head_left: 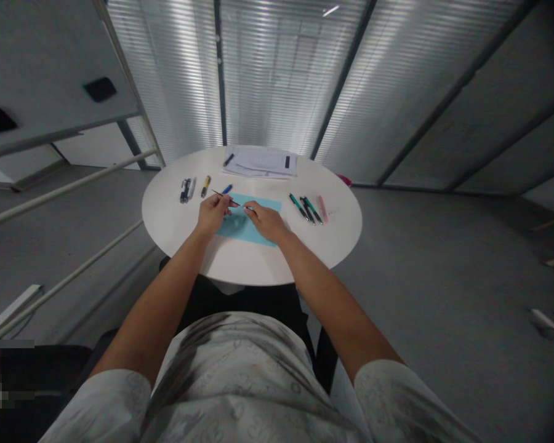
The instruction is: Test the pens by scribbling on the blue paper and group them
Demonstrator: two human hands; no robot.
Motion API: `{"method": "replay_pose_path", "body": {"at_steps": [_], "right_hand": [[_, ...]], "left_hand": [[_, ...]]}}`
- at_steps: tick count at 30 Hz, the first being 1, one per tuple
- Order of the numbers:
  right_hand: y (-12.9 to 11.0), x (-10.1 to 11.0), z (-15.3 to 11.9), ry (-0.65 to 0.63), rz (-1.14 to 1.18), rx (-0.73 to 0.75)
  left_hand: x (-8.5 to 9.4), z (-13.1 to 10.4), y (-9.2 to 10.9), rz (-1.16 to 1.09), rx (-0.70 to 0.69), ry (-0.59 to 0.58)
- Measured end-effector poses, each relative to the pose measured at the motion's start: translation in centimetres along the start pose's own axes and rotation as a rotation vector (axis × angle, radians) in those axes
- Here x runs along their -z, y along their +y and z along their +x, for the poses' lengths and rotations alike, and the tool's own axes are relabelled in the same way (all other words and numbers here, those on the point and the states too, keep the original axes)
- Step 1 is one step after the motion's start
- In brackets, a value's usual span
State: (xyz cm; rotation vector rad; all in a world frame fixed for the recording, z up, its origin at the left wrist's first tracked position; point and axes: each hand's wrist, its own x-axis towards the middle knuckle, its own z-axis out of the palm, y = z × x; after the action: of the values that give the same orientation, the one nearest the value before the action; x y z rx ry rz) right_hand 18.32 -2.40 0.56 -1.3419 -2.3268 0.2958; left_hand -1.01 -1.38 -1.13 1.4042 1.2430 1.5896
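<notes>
Both hands are over a light blue sheet [247,232] on the round white table [175,229]. My left hand [212,212] is closed on a thin dark stick-like piece [219,194], which slants down to the right toward the other hand. My right hand [265,220] has its fingertips pinched on something small and pale at its tip, too small to name. A small gap separates the fingertips of the two hands. Just behind my left hand a blue pen [228,189] lies by the sheet's far edge.
Several green and black pens [306,210] lie right of the sheet, beside a pink item [322,209]. Dark pens [184,191] and a yellow one [205,186] lie left. Papers [261,161] are stacked at the far edge. A metal-railed frame [74,184] stands left.
</notes>
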Motion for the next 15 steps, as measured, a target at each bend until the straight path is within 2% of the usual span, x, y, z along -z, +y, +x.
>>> {"method": "replay_pose_path", "body": {"at_steps": [7, 10, 12, 15], "right_hand": [[0.24, -0.28, 0.14, 0.047, 0.059, 0.009], [0.39, -0.21, 0.29, 0.142, 0.126, -0.042], [0.52, -0.12, 0.4, 0.212, 0.164, -0.088], [0.86, -0.06, 0.57, 0.306, 0.213, -0.14]], "left_hand": [[0.02, -0.13, -0.71, 0.28, -0.152, -0.178], [0.09, -0.19, -0.68, 0.468, -0.193, -0.128], [0.1, -0.29, -0.68, 0.613, -0.168, -0.072], [0.03, -0.44, -0.95, 0.747, -0.122, -0.057]]}}
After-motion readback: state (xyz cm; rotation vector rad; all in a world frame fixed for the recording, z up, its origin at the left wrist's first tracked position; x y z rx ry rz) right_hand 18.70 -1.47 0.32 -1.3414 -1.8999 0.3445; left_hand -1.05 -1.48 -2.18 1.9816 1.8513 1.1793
